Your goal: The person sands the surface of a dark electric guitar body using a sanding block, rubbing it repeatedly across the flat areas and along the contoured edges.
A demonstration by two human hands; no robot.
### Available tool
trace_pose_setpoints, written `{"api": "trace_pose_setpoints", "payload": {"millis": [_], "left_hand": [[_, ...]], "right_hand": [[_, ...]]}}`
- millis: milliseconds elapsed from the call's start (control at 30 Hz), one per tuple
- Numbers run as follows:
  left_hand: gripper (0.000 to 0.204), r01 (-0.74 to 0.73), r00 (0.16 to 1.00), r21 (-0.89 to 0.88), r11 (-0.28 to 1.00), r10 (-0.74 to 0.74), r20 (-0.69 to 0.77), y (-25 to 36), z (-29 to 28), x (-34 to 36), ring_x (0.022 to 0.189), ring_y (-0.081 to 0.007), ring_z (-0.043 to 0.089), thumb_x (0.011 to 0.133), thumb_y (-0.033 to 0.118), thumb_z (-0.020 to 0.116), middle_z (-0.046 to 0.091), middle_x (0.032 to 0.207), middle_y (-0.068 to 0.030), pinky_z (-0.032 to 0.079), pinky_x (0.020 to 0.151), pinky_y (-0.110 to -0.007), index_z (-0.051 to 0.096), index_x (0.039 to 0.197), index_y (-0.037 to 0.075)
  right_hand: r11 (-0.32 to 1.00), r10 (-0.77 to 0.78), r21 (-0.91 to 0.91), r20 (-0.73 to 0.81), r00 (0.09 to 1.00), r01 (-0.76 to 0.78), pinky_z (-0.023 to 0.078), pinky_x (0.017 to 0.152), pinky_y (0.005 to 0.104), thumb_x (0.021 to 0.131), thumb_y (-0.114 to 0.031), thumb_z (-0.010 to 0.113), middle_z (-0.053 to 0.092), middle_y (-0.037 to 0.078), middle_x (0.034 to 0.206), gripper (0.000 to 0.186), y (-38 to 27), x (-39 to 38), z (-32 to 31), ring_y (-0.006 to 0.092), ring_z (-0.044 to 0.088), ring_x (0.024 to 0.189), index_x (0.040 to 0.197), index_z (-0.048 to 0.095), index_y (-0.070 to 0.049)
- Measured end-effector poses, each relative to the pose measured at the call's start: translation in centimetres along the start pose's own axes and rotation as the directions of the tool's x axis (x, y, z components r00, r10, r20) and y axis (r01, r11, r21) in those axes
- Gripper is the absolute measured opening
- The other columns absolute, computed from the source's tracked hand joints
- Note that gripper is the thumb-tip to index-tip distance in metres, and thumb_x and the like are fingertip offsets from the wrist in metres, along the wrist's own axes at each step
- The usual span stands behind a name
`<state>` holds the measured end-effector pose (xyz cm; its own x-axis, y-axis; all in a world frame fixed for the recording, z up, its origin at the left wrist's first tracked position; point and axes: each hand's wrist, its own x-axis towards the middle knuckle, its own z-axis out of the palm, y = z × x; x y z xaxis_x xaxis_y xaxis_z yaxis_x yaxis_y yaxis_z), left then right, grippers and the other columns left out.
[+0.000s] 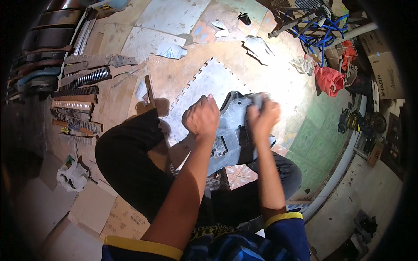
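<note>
A grey electric guitar body (230,125) with cut-out cavities and a horn at its far end lies tilted across my lap. My left hand (202,116) is closed at its left edge, thumb up, the fingers partly hidden. Over the right side of the body, my right hand (264,118) is curled and smeared by motion. A dark grey piece (258,99) shows beside its fingers, too blurred to name. The near end of the guitar body is partly hidden by my forearms.
A pale interlocking foam mat (204,82) lies on the floor ahead. Guitar necks and combs of tools (87,80) line the left. Several guitar bodies (48,39) stand far left. Blue hose (324,37), red cloth (329,80) and a cardboard box (379,65) sit at right.
</note>
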<state>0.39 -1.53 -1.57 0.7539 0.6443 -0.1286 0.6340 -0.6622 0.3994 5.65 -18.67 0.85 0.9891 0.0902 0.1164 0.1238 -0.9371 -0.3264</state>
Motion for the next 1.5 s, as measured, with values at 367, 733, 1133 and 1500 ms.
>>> {"api": "trace_pose_setpoints", "payload": {"millis": [367,733,1133,1500], "left_hand": [[0.040,-0.059,0.998,-0.029,0.998,0.060,0.028,0.2,0.1,-0.4,0.067,-0.0355,0.071,0.102,0.032,0.050,0.073,0.077,-0.0163,0.056,0.066,-0.047,0.072,0.079,0.008],[0.040,-0.078,0.997,-0.025,0.997,0.078,0.008,0.4,0.1,0.0,0.069,-0.0354,0.071,0.102,0.031,0.049,0.072,0.076,-0.0161,0.056,0.067,-0.047,0.072,0.079,0.008],[0.040,-0.020,1.000,-0.061,0.998,0.020,-0.005,0.5,0.1,0.3,0.069,-0.0357,0.071,0.101,0.034,0.051,0.073,0.076,-0.0154,0.056,0.067,-0.047,0.071,0.079,0.008],[0.040,-0.019,0.999,-0.074,0.997,0.023,0.047,0.9,-0.4,0.0,0.067,-0.0358,0.070,0.101,0.031,0.050,0.071,0.074,-0.0175,0.056,0.066,-0.046,0.071,0.076,0.008]], "right_hand": [[0.990,-0.092,0.104,0.013,0.996,0.090,0.036,0.090,0.0472,0.069,-0.017,0.084,0.055,0.015,0.104,0.057,-4.5,0.9,0.8,0.0332,0.052,0.102,0.124,0.070,-0.020],[0.979,-0.094,0.181,0.028,0.995,0.088,0.035,0.093,0.0493,0.071,-0.016,0.084,0.056,0.014,0.106,0.061,-4.5,1.1,0.7,0.0334,0.052,0.104,0.129,0.069,-0.022],[0.979,-0.131,0.166,0.082,0.988,0.116,0.036,0.092,0.0470,0.067,-0.012,0.084,0.057,0.014,0.107,0.059,-4.4,-1.0,0.7,0.0337,0.052,0.104,0.124,0.071,-0.021],[0.986,-0.140,0.104,0.113,0.984,0.128,0.036,0.092,0.0490,0.074,-0.017,0.081,0.056,0.014,0.106,0.054,-3.6,-2.4,0.6,0.0347,0.052,0.104,0.126,0.070,-0.021]]}}
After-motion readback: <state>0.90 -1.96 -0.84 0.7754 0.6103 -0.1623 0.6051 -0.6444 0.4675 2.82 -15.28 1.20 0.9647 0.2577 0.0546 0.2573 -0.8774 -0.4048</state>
